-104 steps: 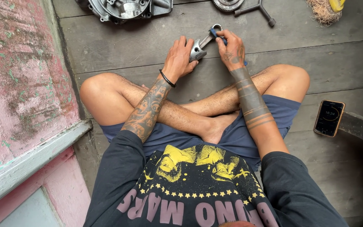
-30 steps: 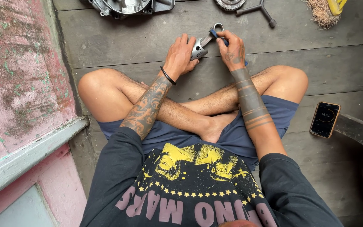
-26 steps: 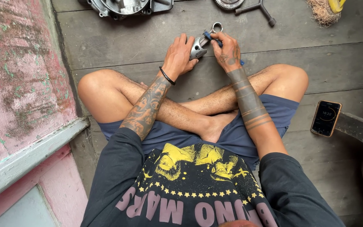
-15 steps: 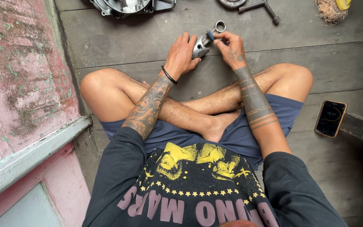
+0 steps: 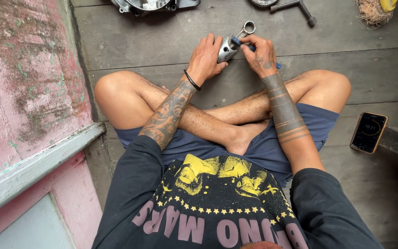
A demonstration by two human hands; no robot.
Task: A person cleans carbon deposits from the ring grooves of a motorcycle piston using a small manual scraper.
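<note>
Down on the plank floor (image 5: 130,41), just past the crossed legs, the left hand (image 5: 206,57) cups a piston (image 5: 226,50) with its connecting rod (image 5: 244,31) sticking up; the right hand (image 5: 263,57) pinches a blue-handled tool (image 5: 249,46) against it. Both grips look tight, but I'd say the tool could skid off that slick metal and jab a finger; nothing braces the piston.

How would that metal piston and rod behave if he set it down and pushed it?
The piston looks like solid metal, so probably stiff and heavy for its size. Its round body might roll on the plank floor, though the rod sticking out would likely stop it.
</note>
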